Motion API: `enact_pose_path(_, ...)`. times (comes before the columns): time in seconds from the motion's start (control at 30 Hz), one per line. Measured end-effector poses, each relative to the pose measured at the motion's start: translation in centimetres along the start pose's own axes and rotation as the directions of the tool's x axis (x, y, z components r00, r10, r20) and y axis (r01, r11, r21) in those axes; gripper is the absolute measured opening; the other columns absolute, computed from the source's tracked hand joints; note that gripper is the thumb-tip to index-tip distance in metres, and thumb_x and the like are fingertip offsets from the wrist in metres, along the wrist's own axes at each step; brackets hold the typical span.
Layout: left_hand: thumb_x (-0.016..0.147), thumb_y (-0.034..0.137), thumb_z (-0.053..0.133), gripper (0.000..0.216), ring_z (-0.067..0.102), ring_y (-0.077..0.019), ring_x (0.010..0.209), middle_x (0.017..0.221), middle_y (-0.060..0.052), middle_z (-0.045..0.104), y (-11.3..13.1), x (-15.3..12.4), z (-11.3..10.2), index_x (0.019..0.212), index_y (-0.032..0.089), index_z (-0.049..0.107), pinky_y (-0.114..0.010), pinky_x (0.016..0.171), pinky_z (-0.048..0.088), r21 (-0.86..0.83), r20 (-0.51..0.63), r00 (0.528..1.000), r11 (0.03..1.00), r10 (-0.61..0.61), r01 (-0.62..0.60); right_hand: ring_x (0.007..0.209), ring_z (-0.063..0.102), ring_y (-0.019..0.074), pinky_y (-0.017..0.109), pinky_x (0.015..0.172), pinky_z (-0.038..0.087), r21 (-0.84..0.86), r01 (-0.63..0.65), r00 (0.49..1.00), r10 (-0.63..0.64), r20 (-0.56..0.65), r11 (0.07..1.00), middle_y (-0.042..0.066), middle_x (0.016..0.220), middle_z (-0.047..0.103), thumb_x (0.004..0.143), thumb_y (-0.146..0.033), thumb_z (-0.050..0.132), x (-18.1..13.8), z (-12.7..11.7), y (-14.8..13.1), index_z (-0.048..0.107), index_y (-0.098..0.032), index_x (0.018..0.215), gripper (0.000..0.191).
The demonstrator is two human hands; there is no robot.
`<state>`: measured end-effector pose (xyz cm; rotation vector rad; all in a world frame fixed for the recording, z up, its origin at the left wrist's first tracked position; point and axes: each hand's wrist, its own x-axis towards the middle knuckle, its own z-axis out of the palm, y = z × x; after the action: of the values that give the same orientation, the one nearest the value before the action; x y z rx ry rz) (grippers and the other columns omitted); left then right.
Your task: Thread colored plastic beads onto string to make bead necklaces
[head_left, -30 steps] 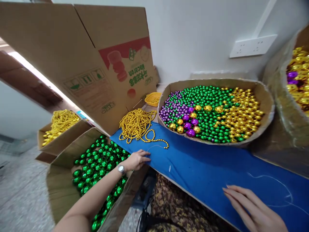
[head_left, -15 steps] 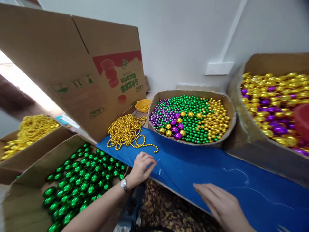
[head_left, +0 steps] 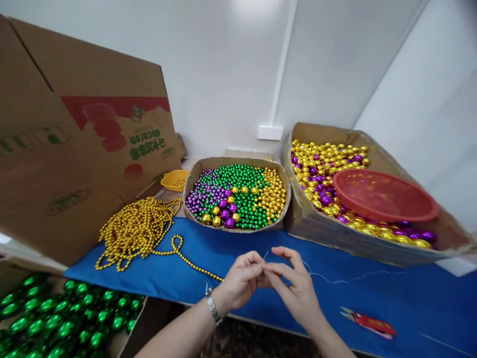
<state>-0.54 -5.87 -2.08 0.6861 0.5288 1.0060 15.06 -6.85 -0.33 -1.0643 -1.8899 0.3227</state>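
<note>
My left hand, a watch on its wrist, is closed in a pinch. A strand of gold beads runs straight into it from the pile of gold bead strands; the strand's end is hidden by the fingers. My right hand meets it fingertip to fingertip, one finger raised. A short piece of thin pale thread sticks up between the fingertips. More clear thread trails over the blue cloth from behind my right hand. Red-handled thread snips lie to the right.
Behind my hands stands a cardboard tray of green, purple and gold beads. At right, a bigger box holds gold and purple beads and a red bowl. A tall carton, a yellow basket and green beads are left.
My hands were apart and have come together at the fingertips. The loose end of the gold bead strand has been drawn to my left hand. My view has turned right, bringing the snips into sight.
</note>
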Motion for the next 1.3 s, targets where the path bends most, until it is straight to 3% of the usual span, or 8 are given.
enact_pose_path(0.27,0.065,0.036,0.078,0.035,0.047,-0.0059,0.043,0.055,0.002,0.058,0.6,-0.4,-0.8,0.077,0.015,0.054,-0.016,0.042,0.033,0.137,-0.045,0.996,0.987,-0.081,0.087,0.091,0.065,0.0194,0.032,0.079,0.054,0.356,-0.199,0.977,0.158,0.141,0.913,0.006,0.098,0.069,0.086,-0.031,0.058,-0.1,1.7,0.6,0.071,-0.025,0.093,0.016)
enact_pose_path(0.5,0.068,0.044,0.073,0.035,0.048,-0.0073,0.049,0.063,-0.001,0.061,0.8,-0.7,-1.4,0.075,0.013,0.058,-0.020,0.050,0.037,0.370,-0.080,0.995,0.925,-0.059,0.084,0.072,0.064,0.0157,0.026,0.067,0.052,0.199,-0.197,0.979,0.202,-0.005,0.960,0.003,0.080,0.068,0.086,-0.031,0.057,-0.1,1.6,0.7,0.069,-0.022,0.096,0.018)
enact_pose_path(0.7,0.082,0.040,0.058,0.026,0.053,-0.0124,0.064,0.068,-0.002,0.062,2.5,-1.0,-2.3,0.075,0.014,0.062,-0.022,0.060,0.041,0.792,-0.028,0.985,0.605,0.167,-0.080,0.083,0.064,0.0187,0.029,0.074,0.051,0.032,-0.187,0.951,0.173,0.258,0.982,0.006,0.090,0.069,0.091,-0.033,0.048,0.1,-0.7,1.6,0.067,-0.022,0.100,0.024)
enact_pose_path(0.87,0.084,0.032,0.055,0.018,0.058,-0.0149,0.072,0.078,-0.003,0.067,3.5,-0.6,-2.6,0.083,0.018,0.065,-0.024,0.067,0.041,0.942,0.082,0.949,0.287,0.304,-0.174,0.081,0.063,0.0177,0.029,0.072,0.051,0.227,-0.345,0.794,0.154,0.589,0.911,0.005,0.088,0.069,0.091,-0.036,0.048,-0.7,-0.9,1.0,0.069,-0.024,0.101,0.026)
enact_pose_path(0.97,0.084,0.034,0.056,0.020,0.055,-0.0135,0.065,0.072,-0.002,0.064,2.6,-0.5,-2.8,0.081,0.016,0.064,-0.023,0.061,0.041,0.917,0.012,0.937,0.370,0.350,-0.150,0.069,0.060,0.0142,0.026,0.062,0.049,0.432,-0.520,0.793,0.228,0.565,0.737,0.002,0.079,0.065,0.089,-0.040,0.051,-1.2,0.1,1.0,0.061,-0.021,0.117,0.036)
enact_pose_path(1.03,0.085,0.034,0.054,0.021,0.053,-0.0130,0.063,0.071,-0.002,0.063,1.7,-0.6,-2.9,0.080,0.016,0.064,-0.022,0.059,0.040,0.897,-0.020,0.927,0.416,0.375,-0.149,0.063,0.056,0.0127,0.025,0.059,0.048,0.440,-0.507,0.827,0.274,0.491,0.741,0.000,0.072,0.061,0.089,-0.039,0.051,-1.3,0.9,1.1,0.057,-0.019,0.123,0.040)
enact_pose_path(1.17,0.083,0.033,0.057,0.022,0.054,-0.0136,0.068,0.080,-0.004,0.065,0.0,-0.6,-2.9,0.091,0.015,0.066,-0.023,0.063,0.041,0.831,-0.041,0.945,0.536,0.324,-0.147,0.073,0.059,0.0163,0.030,0.069,0.049,0.102,-0.233,0.919,0.184,0.348,0.967,0.003,0.082,0.065,0.089,-0.022,0.045,-1.1,2.2,1.2,0.056,-0.021,0.123,0.036)
enact_pose_path(1.3,0.077,0.037,0.063,0.024,0.051,-0.0132,0.064,0.071,-0.004,0.064,-0.9,-0.3,-3.0,0.078,0.012,0.065,-0.023,0.060,0.041,0.745,-0.168,0.948,0.665,0.269,-0.056,0.079,0.061,0.0212,0.035,0.074,0.050,-0.241,0.068,0.953,0.008,0.302,0.968,0.008,0.087,0.066,0.083,-0.011,0.042,-1.3,3.2,1.1,0.057,-0.021,0.116,0.038)
